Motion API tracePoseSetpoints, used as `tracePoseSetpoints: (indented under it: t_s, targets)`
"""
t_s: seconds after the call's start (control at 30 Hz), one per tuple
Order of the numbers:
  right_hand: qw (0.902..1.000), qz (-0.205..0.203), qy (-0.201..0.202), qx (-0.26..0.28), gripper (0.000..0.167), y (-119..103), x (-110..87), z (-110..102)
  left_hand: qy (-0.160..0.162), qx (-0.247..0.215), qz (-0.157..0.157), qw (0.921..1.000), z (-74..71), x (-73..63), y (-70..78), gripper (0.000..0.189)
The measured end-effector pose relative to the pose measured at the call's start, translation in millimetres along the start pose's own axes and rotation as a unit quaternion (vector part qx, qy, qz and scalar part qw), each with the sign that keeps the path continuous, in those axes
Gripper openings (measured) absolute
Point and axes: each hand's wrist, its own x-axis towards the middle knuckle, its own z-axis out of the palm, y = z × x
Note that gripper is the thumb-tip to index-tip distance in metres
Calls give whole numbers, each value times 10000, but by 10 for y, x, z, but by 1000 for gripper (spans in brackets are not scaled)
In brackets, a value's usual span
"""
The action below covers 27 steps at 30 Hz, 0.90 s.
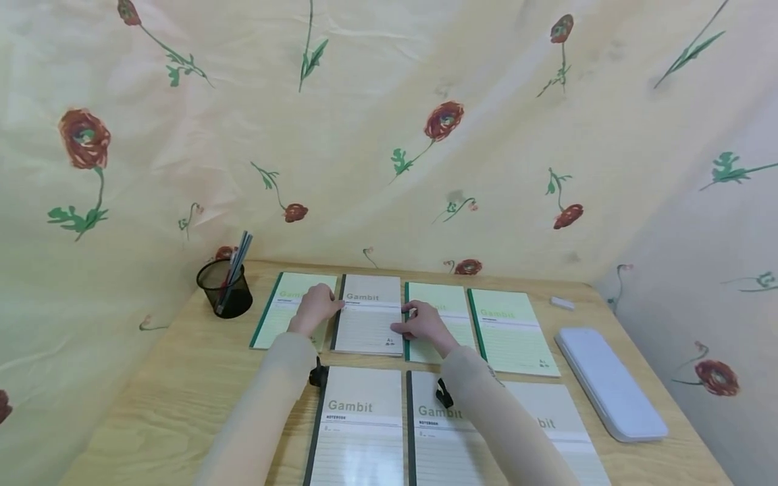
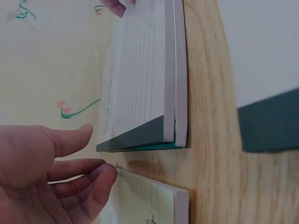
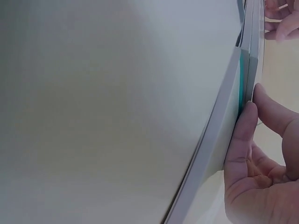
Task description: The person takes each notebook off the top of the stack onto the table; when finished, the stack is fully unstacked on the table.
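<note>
A grey "Gambit" notebook [image 1: 368, 331] lies in the back row on top of a green-spined notebook [image 2: 164, 146], whose edge shows beneath it in the left wrist view. By its dark spine is my left hand [image 1: 315, 309], fingers loosely bent and holding nothing, above a pale green notebook [image 1: 275, 331]. The left wrist view shows a small gap between that thumb and the spine. My right hand [image 1: 427, 325] pinches the right edge of the grey notebook between thumb and fingertips [image 3: 251, 111], over another pale green notebook [image 1: 452, 320].
One more pale green notebook [image 1: 513, 331] lies at the right of the row. In front are grey notebooks [image 1: 363, 432], partly under my right sleeve. A black mesh pen cup [image 1: 234, 297] stands back left; a white case [image 1: 608, 385] and a small white block [image 1: 562, 303] lie right.
</note>
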Motion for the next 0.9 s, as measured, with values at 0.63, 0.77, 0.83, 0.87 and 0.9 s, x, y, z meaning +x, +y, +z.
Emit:
tracePoseSetpoints:
  t_s: [0.63, 0.77, 0.83, 0.87, 0.9]
  targets:
    - [10000, -36, 4, 91, 44, 8, -15, 9, 245, 129, 38, 9996, 166, 61, 51, 32]
    - [9999, -4, 27, 123, 44, 17, -19, 5, 310, 22, 17, 9995, 184, 62, 49, 28]
    - [9999, -1, 43, 133, 43, 20, -17, 7, 332, -4, 18, 9994, 189, 59, 54, 27]
    - [9999, -6, 55, 129, 43, 22, -17, 8, 341, -21, 7, 9994, 193, 57, 57, 26]
    - [9999, -4, 63, 130, 43, 23, -17, 8, 344, -21, -1, 9994, 194, 54, 60, 25]
